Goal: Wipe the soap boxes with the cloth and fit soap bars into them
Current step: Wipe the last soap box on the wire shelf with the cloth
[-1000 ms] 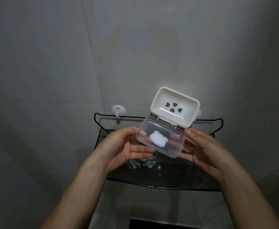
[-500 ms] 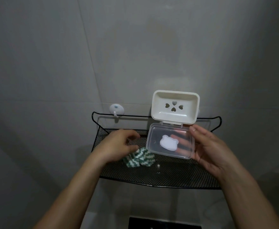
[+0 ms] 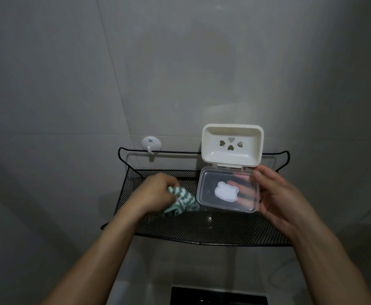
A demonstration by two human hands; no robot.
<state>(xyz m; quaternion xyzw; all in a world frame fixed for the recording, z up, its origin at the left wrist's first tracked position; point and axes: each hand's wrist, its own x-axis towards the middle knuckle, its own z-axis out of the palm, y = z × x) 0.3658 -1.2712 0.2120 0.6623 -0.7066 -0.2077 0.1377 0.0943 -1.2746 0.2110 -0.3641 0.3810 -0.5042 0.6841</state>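
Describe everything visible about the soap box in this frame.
The soap box is open, held above the black mesh shelf. Its cream tray with four heart-shaped holes stands upright; the hinged clear lid, bearing a white bear-shaped patch, hangs below. The right hand holds the lid, fingers showing through it. No soap inside.

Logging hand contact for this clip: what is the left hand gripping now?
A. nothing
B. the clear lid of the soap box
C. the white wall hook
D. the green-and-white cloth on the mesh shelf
D: the left hand has its fingers curled round the green-and-white cloth over the mesh shelf.
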